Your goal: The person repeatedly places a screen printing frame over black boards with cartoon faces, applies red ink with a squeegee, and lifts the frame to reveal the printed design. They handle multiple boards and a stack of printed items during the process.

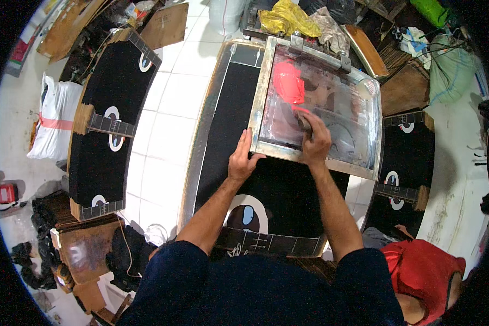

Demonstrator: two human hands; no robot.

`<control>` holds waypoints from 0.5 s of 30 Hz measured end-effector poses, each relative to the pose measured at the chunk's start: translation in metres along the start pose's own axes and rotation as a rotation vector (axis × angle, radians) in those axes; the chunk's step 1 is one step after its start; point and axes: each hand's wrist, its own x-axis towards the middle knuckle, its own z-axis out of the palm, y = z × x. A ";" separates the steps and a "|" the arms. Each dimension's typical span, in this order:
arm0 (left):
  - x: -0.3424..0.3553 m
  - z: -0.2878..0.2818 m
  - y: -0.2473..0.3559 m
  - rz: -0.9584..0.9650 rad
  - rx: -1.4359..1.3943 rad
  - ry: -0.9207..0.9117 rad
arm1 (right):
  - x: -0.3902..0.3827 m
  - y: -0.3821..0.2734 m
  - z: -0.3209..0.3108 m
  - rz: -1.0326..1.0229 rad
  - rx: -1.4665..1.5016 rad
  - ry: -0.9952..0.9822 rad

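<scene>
In the head view, a wooden-edged screen frame (263,70) rests over a black printed panel (231,103). My left hand (243,159) grips the frame's lower left corner, fingers along its side and thumb at the bottom edge. My right hand (315,138) is closed on a small dark flat tool (304,122) over the mesh, near a thin streak of pink-red ink. A thick blob of that ink (288,81) lies on the mesh's upper left. Below the frame, a white-ringed eye print (247,214) shows on the black cloth.
Black panels with eye prints lie at left (103,81) and right (407,152). Behind the frame are a metal clamp bar (320,53) and yellow plastic (285,19). A co-worker in red (424,269) is at lower right. Cardboard (76,244) and dark clutter fill the lower left.
</scene>
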 end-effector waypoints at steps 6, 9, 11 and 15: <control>0.072 -0.049 0.100 -0.027 -0.188 0.178 | 0.029 -0.071 -0.040 -0.205 0.160 0.374; 0.120 -0.081 0.135 -0.009 -0.216 0.190 | 0.100 -0.092 -0.075 -0.190 0.091 0.536; 0.133 -0.106 0.133 0.100 -0.083 0.176 | 0.138 -0.108 -0.103 -0.059 0.057 0.486; 0.080 -0.143 0.041 0.130 0.104 0.251 | 0.206 -0.128 -0.145 0.204 -0.279 0.483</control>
